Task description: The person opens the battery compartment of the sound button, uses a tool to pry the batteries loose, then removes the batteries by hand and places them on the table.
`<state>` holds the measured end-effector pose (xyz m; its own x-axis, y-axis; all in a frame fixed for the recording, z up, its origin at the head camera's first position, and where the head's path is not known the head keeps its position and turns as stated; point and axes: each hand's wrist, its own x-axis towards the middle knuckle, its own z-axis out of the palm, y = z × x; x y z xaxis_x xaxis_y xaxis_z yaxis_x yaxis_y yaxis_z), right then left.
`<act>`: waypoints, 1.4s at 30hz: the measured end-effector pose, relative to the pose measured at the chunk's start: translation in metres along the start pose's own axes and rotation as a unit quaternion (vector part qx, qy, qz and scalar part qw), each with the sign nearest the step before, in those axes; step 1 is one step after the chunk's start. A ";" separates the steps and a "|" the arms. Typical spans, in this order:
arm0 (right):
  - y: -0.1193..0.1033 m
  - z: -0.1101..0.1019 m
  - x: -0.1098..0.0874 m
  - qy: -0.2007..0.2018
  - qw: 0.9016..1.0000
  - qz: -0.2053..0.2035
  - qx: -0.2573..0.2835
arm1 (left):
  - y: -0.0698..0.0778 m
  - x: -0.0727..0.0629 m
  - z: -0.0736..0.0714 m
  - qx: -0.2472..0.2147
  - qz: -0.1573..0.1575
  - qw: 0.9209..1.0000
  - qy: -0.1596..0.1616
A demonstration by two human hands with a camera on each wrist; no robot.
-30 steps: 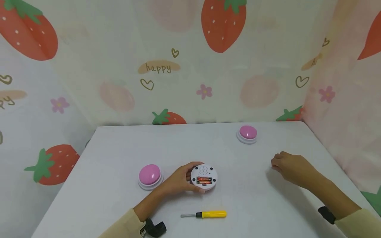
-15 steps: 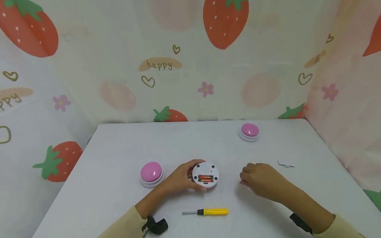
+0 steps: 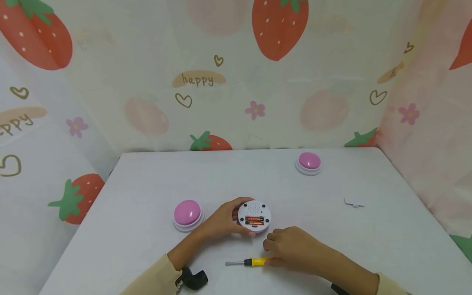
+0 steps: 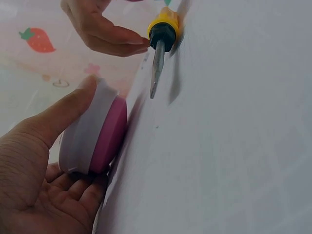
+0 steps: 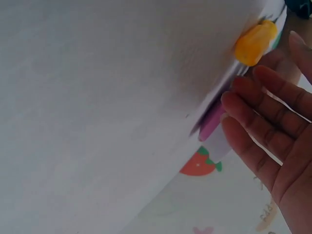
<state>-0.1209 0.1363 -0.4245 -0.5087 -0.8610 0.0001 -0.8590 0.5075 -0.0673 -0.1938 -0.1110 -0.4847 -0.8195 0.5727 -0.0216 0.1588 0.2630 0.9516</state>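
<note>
In the head view my left hand (image 3: 224,222) grips an upturned round push button (image 3: 254,207) by its rim, thumb on the near side. Its white underside faces up, with orange batteries (image 3: 254,221) in the uncovered compartment. The left wrist view shows the button's pink top (image 4: 110,134) facing the table. Below it lies a flat-tipped screwdriver (image 3: 248,262) with a yellow handle (image 5: 255,43). My right hand (image 3: 295,249) is over the handle's end, partly hiding it in the head view. Its fingers (image 5: 248,114) look spread and gently bent in the right wrist view, apart from the handle.
Another pink push button (image 3: 187,214) stands upright just left of my left hand. A further one (image 3: 309,162) stands near the back edge. A small white cover (image 3: 354,202) lies on the white table (image 3: 155,176) at the right. Strawberry-print cloth (image 3: 221,110) hangs behind.
My right hand has left the white cover on the table at the right and moved left and nearer, to the screwdriver's handle. My left hand keeps its hold on the upturned button.
</note>
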 end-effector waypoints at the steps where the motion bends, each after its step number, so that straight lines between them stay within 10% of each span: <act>1: -0.002 0.000 0.002 -0.005 1.000 -0.004 0.002 | 0.000 0.000 -0.001 0.001 0.000 1.000 0.001; 22: -0.019 0.010 0.026 -0.097 0.994 0.018 0.042 | -0.003 -0.002 0.000 -0.008 0.000 1.000 -0.006; 42: 0.002 -0.035 0.017 -0.031 0.985 0.084 0.148 | -0.001 -0.001 -0.001 -0.007 -0.008 1.000 -0.012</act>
<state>-0.1333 0.1233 -0.3898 -0.6294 -0.7711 -0.0967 -0.7043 0.6186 -0.3482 -0.1939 -0.1122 -0.4850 -0.8085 0.5869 -0.0431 0.1385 0.2610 0.9554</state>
